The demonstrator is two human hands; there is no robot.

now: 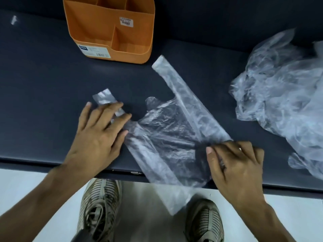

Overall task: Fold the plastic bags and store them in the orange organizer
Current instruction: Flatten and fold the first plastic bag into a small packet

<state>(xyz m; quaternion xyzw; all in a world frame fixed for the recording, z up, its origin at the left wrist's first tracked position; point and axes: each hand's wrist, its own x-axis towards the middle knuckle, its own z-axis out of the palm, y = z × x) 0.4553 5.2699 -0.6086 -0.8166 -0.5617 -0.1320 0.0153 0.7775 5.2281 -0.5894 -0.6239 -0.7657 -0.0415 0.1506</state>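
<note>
Looking down, we saw one clear plastic bag (167, 137) spread across the dark table (43, 102), its bottom hanging over the near edge, not yet folded. Our left hand (97, 135) lay flat, fingers straight, pressing one handle; our right hand (234, 165) curled, pinching the bag's right edge. The orange organizer (111, 32) stood behind, compartments seemingly empty. A crumpled pile of bags (283, 95) waited right, so we judged most work remained.

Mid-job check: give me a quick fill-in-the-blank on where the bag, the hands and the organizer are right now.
1. The left hand presses flat on one ____ of the clear bag.
2. The bag's lower end hangs over the table's near ____.
3. The orange organizer holds ____ bags.
4. The heap of unfolded bags lies beside the ____ hand.

Missing: handle; edge; no; right
</note>
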